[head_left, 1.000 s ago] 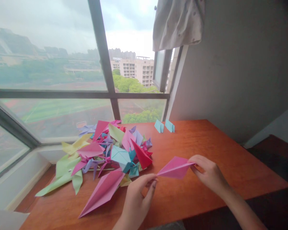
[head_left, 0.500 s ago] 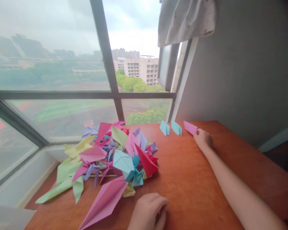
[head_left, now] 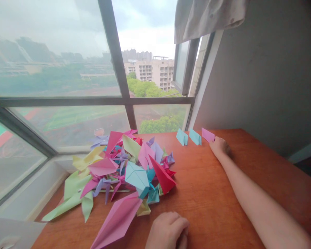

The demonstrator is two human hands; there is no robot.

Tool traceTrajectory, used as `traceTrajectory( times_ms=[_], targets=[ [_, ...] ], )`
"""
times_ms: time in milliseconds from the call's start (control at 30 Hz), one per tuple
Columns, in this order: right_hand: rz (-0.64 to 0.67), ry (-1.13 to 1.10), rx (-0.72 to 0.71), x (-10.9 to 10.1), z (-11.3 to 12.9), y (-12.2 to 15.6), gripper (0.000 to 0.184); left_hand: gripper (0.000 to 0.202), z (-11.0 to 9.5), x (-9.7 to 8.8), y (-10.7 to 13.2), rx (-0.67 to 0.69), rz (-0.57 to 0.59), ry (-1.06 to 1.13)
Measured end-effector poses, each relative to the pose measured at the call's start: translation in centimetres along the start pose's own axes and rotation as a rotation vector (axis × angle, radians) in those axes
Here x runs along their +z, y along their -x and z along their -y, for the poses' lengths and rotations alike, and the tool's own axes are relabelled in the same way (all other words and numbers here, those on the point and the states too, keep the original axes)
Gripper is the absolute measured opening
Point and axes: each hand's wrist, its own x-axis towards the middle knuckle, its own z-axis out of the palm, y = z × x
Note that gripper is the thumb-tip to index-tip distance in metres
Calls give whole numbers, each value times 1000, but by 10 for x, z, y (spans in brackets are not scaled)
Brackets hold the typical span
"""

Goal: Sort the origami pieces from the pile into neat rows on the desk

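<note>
My right hand reaches to the far right of the table, its fingers closed on the near end of a small pink folded paper piece. Just left of it, two light blue folded paper pieces stand in a row on the tabletop. My left hand rests at the near edge of the view with fingers curled in, and nothing shows in it. A large pink paper plane lies to its left, beside a heap of colourful origami.
The brown wooden table runs up to a window with a dark frame. A grey wall rises on the right. Grey cloth hangs above the tilted window pane. Something white sits at the lower left.
The view has shifted slightly, so most things appear further right. The pink piece in my right hand sits a little closer to the blue pieces. My left hand stays curled.
</note>
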Motion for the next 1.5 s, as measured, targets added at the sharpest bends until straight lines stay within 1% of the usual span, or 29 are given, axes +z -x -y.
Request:
traceTrajectory(
  times_ms=[167,300,467,567,667,733,833,900,967,1067,1167,1300,1367,1400,1500],
  targets=[
    [-39,-58,-4,-5,-4,5,36,22,-2,-4,-1,-25,10,29],
    [-75,-127,-26,-11,-16,21,34,26,-6,-14,-3,-63,-12,116],
    [-89,-266,-116,-10,-34,63,37,27,-14,-26,-1,-66,-138,209],
    [-72,-334,-203,-9,-36,94,34,22,-19,-35,7,-121,-256,227],
    [-63,-364,-291,-12,-35,123,32,19,-20,-53,19,-209,-391,180],
    [-54,-393,-353,-16,-34,140,32,18,-16,-69,31,-240,-457,84],
    [-54,-403,-442,-21,-34,161,31,15,-2,-96,50,-275,-537,-110],
    [-80,-349,-518,-24,-32,171,30,15,10,-111,62,-339,-600,-246],
    [-104,-248,-622,-27,-30,178,30,19,24,-123,72,-426,-596,-346],
    [-141,-107,-733,-31,-26,185,29,27,40,-133,84,-504,-512,-459],
    [-194,-70,-759,-33,-25,187,28,26,49,-135,93,-500,-430,-494],
    [-211,-91,-763,-33,-27,190,28,22,56,-129,102,-483,-348,-482],
    [-210,-101,-769,-33,-27,191,27,20,60,-126,105,-474,-359,-473],
    [-213,-105,-771,-32,-27,192,27,19,61,-125,107,-467,-387,-464],
    [-228,-106,-784,-33,-27,198,26,18,62,-125,108,-421,-526,-414]
  ],
)
